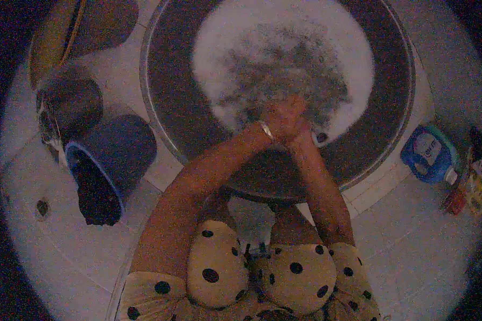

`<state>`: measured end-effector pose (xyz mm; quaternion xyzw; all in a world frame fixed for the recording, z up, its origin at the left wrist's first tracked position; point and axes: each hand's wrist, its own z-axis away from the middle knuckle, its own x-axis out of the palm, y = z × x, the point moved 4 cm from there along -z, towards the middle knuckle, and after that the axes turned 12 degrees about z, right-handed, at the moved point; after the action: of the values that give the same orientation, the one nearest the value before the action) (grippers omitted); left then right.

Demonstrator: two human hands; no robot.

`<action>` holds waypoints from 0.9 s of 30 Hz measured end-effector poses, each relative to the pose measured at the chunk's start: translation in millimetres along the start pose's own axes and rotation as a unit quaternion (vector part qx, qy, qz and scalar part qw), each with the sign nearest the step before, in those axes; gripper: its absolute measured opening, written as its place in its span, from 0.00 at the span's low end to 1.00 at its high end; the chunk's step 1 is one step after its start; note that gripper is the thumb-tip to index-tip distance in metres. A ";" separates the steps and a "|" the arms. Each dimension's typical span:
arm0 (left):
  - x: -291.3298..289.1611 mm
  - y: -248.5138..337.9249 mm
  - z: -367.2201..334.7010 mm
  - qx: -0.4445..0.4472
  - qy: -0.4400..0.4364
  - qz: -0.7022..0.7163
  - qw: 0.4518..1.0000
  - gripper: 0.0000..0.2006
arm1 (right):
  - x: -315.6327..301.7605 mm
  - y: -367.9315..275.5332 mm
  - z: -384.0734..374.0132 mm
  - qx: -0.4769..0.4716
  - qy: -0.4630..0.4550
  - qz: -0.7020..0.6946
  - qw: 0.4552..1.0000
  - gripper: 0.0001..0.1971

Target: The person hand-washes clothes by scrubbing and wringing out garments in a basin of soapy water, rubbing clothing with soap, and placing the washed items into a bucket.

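A large round dark tub (168, 80) stands before me, with white suds (219, 32) on the water in it. In the middle the foam thins to a grey, broken patch. My left hand (276, 114) and my right hand (299, 127) are pressed together over the near side of the suds, their fingers closed. Anything between them is hidden by the hands and the dim, grainy picture. A silver bangle (266, 130) circles my left wrist. Just right of the hands, a small dark round spot shows at the foam's edge.
At the left a blue bucket (131, 152) lies tipped on its side, dark material at its mouth. Behind it are a dark bucket (72, 101) and a yellowish basin (51, 48). A blue bottle (426, 154) and some packets (474, 187) sit on the tiled floor at the right.
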<state>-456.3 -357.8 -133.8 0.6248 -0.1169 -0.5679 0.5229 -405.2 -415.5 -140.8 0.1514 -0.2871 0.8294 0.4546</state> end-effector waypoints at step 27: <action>0.6 60.7 38.1 -0.015 0.153 0.102 0.983 0.20 | -39.9 37.5 -25.6 -0.058 -0.041 0.020 0.997 0.22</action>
<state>-460.6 -403.9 -79.1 0.6811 -0.0899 -0.4110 0.5992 -414.9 -442.2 -194.2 0.1529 -0.3561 0.8133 0.4340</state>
